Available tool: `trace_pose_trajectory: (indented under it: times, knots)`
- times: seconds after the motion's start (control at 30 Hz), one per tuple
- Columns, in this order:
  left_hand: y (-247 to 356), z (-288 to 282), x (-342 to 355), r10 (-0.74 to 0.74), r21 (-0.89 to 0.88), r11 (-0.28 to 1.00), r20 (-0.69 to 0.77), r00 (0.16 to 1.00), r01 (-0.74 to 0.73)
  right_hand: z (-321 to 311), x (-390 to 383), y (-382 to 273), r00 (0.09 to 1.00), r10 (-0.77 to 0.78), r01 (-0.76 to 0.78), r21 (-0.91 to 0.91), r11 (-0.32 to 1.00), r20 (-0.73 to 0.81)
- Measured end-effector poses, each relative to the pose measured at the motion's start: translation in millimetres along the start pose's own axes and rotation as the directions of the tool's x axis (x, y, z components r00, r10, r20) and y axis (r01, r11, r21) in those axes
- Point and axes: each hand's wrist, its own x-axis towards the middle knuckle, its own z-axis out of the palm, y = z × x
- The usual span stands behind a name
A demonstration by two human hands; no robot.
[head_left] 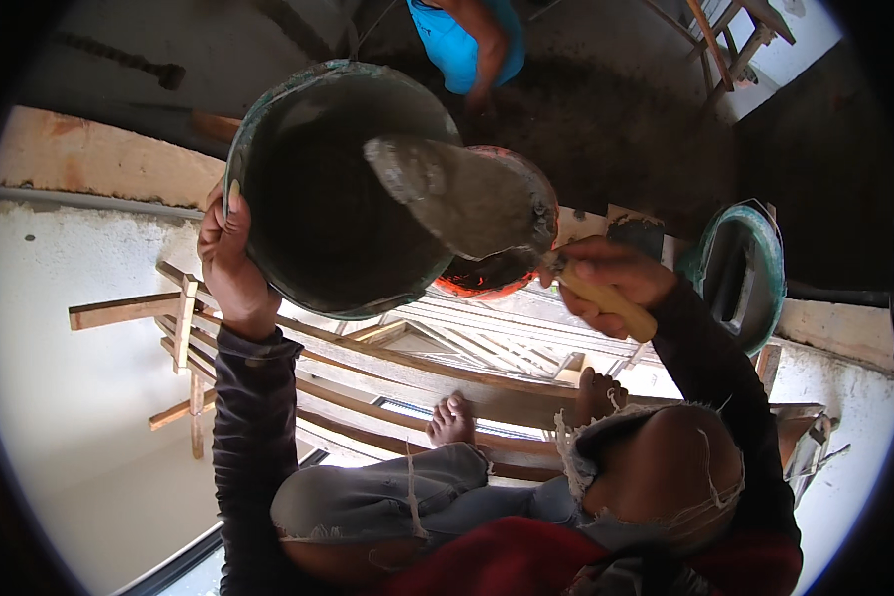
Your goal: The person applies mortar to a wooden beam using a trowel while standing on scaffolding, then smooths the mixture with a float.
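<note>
My left hand (233, 258) grips the left rim of a wide, dark green bucket (308, 199), its thumb hooked over the edge. Its inside is dark and smeared grey, and how much it holds is hard to make out. In my right hand (611, 283) is the light wooden handle of a trowel (457, 199). The blade, coated in wet grey mortar and slightly blurred, points left. Its tip lies over the green bucket's mouth and its heel over an orange bucket (487, 291). That bucket is partly hidden behind the blade and the green bucket.
Another green bucket (710, 263) stands right of my right forearm. My bare feet (454, 419) are on wooden planks (526, 402), with gaps between them showing a drop below. A person in blue (467, 50) is at the top. Wooden framing (184, 318) juts out at left.
</note>
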Motion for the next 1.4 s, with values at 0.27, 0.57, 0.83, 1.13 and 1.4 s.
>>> trace_pose_trajectory:
  times: [0.27,0.57,0.83,1.13,1.4]
  knots:
    - [8,-16,12,0.146,0.155,0.979,-0.077,0.986,-0.133,-66,-18,10,0.923,-0.139,-0.207,-0.765,0.61,-0.36]
    - [6,-5,5,0.086,0.021,0.996,-0.023,0.996,-0.086,-111,-10,77,0.827,-0.526,-0.37,-0.897,-0.241,-0.199]
    - [6,10,1,0.033,-0.058,0.998,0.061,0.998,-0.03,-126,-42,116,0.705,-0.664,-0.483,-0.855,-0.191,-0.25]
    - [18,20,-1,0.088,0.015,0.996,0.046,0.995,-0.089,-75,-120,141,0.61,-0.679,-0.624,-0.775,-0.095,-0.408]
    - [17,19,-1,0.122,0.187,0.969,0.206,0.971,-0.161,39,-14,2,0.843,-0.538,-0.116,-0.978,-0.175,-0.003]
